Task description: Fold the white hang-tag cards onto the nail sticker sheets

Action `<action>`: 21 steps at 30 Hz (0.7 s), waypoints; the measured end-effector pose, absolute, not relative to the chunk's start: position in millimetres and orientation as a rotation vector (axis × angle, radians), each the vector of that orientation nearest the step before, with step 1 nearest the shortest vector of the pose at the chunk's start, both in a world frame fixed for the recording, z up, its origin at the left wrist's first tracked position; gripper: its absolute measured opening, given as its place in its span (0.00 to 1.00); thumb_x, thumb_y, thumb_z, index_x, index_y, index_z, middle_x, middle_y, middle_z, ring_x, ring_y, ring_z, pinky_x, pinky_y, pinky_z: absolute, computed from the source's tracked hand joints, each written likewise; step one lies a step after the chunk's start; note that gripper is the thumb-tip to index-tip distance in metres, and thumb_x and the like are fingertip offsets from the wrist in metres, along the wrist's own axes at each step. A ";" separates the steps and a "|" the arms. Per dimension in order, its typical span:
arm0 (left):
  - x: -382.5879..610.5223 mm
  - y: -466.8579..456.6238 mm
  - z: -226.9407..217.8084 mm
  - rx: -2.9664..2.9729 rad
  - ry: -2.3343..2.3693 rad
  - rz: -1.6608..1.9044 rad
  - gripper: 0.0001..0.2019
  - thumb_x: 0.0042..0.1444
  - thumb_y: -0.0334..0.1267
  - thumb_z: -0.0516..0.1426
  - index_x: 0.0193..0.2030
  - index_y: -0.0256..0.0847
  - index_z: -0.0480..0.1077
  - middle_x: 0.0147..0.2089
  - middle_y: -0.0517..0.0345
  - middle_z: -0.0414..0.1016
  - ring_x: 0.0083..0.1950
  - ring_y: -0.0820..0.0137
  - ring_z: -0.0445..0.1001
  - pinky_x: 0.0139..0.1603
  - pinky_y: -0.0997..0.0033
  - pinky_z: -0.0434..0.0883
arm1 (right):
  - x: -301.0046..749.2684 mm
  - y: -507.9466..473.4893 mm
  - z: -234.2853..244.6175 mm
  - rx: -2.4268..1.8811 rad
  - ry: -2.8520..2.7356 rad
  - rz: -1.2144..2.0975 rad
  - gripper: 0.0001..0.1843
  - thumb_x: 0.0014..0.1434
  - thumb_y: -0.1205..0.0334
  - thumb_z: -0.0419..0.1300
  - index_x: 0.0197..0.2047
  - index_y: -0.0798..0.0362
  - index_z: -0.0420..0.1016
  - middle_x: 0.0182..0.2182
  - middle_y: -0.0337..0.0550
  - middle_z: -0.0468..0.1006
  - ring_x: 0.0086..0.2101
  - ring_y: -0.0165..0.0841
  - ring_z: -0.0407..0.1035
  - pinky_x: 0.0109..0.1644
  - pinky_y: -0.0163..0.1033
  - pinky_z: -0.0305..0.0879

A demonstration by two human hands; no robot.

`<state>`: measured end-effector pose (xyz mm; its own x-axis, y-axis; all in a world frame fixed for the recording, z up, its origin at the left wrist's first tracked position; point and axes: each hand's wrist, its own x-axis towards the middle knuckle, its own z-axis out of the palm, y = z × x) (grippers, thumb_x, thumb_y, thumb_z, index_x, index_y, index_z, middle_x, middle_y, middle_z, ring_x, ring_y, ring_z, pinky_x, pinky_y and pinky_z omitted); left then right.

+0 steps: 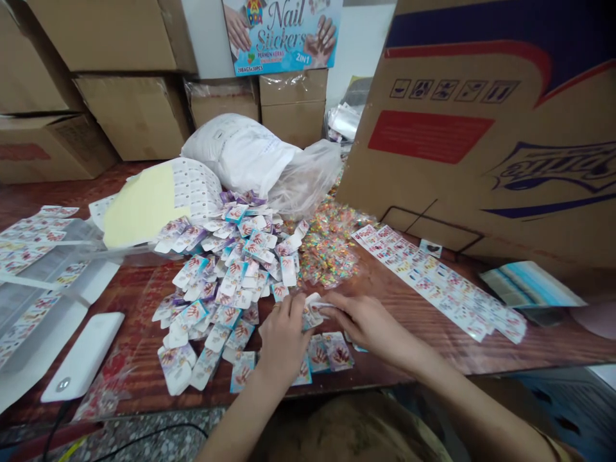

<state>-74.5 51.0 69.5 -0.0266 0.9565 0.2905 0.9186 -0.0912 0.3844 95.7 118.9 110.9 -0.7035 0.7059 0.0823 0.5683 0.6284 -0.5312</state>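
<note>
My left hand [283, 337] and my right hand [366, 321] meet over the near edge of a reddish wooden table [414, 321]. Both pinch one small white nail-sticker packet [312, 313] between their fingertips. Under my hands lie a few finished packets [332, 351] printed with hands. A big loose heap of the same packets [226, 269] spreads to the left and behind my left hand. A pile of tiny multicoloured pieces in clear wrap [327, 247] sits just beyond my hands.
A long row of packets [433, 282] runs along the right, beside a large tilted cardboard box [481, 128]. White and clear plastic bags [260, 157] lie behind the heap. A yellow-backed sheet [144, 205], a white power bank [84, 356] and a clear tray [38, 282] are at left.
</note>
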 end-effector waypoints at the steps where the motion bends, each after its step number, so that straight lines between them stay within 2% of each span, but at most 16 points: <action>1: -68.2 50.2 68.9 2.197 2.061 0.700 0.26 0.49 0.30 0.65 0.55 0.41 0.65 0.46 0.51 0.74 0.45 0.57 0.76 0.42 0.61 0.73 | 100.9 120.2 108.3 -1.063 -2.623 0.682 0.12 0.68 0.60 0.47 0.44 0.52 0.71 0.29 0.44 0.80 0.29 0.36 0.75 0.32 0.35 0.60; 4: -46.9 49.4 64.8 2.246 2.024 0.655 0.28 0.46 0.29 0.66 0.55 0.40 0.66 0.46 0.51 0.75 0.43 0.57 0.77 0.40 0.62 0.74 | 113.7 119.2 102.1 -1.036 -2.746 0.671 0.11 0.65 0.67 0.48 0.48 0.54 0.68 0.32 0.46 0.80 0.28 0.35 0.75 0.30 0.35 0.56; 6: -33.4 51.8 61.5 2.148 2.009 0.728 0.27 0.45 0.29 0.66 0.54 0.41 0.68 0.45 0.51 0.77 0.42 0.57 0.78 0.40 0.63 0.74 | 121.7 120.3 100.3 -0.988 -2.765 0.680 0.13 0.65 0.68 0.47 0.50 0.55 0.67 0.34 0.47 0.80 0.27 0.35 0.74 0.30 0.35 0.56; 10: -15.2 63.1 62.0 1.825 1.979 0.898 0.21 0.51 0.38 0.63 0.52 0.41 0.70 0.46 0.50 0.79 0.44 0.57 0.79 0.43 0.61 0.75 | 146.6 154.2 94.2 -1.001 -2.484 0.792 0.17 0.70 0.58 0.44 0.56 0.53 0.65 0.32 0.44 0.80 0.29 0.34 0.74 0.31 0.34 0.61; 12: -11.3 68.9 65.8 1.680 1.953 0.951 0.21 0.55 0.43 0.61 0.55 0.40 0.69 0.46 0.48 0.79 0.45 0.56 0.79 0.45 0.61 0.74 | 162.3 186.4 83.5 -1.111 -2.295 0.695 0.17 0.70 0.56 0.43 0.49 0.53 0.69 0.33 0.45 0.80 0.31 0.34 0.74 0.35 0.35 0.63; 13: -10.5 71.1 67.9 1.621 1.944 0.968 0.22 0.56 0.44 0.60 0.56 0.39 0.69 0.45 0.48 0.79 0.45 0.57 0.79 0.44 0.61 0.74 | 169.2 202.7 76.0 -1.218 -2.273 0.597 0.16 0.69 0.56 0.46 0.44 0.54 0.72 0.32 0.45 0.79 0.31 0.35 0.74 0.35 0.36 0.63; 16: -10.9 74.1 71.9 1.496 1.965 0.959 0.25 0.56 0.44 0.58 0.59 0.37 0.66 0.38 0.51 0.79 0.37 0.60 0.78 0.40 0.63 0.73 | 179.3 237.3 52.4 -1.327 -2.428 0.472 0.13 0.66 0.61 0.51 0.36 0.55 0.75 0.32 0.47 0.80 0.32 0.36 0.73 0.37 0.37 0.64; 19: -12.9 73.2 72.8 1.436 2.028 0.942 0.25 0.56 0.46 0.57 0.59 0.37 0.66 0.33 0.54 0.79 0.29 0.63 0.76 0.36 0.65 0.72 | 170.9 243.6 36.7 -1.203 -2.545 0.500 0.11 0.65 0.65 0.52 0.39 0.54 0.77 0.38 0.46 0.80 0.40 0.35 0.73 0.44 0.36 0.65; 21: -13.5 71.6 73.2 1.423 2.073 0.959 0.25 0.56 0.48 0.58 0.57 0.38 0.68 0.33 0.55 0.79 0.29 0.63 0.76 0.35 0.65 0.72 | 159.3 239.8 31.0 -1.152 -2.607 0.497 0.11 0.65 0.65 0.54 0.43 0.53 0.78 0.43 0.47 0.79 0.46 0.36 0.72 0.49 0.37 0.64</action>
<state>-13.5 71.6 73.2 -0.3689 0.9292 0.0227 0.6191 0.2274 0.7517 159.3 239.8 31.0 -0.6572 0.7487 0.0865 0.6644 0.6297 -0.4024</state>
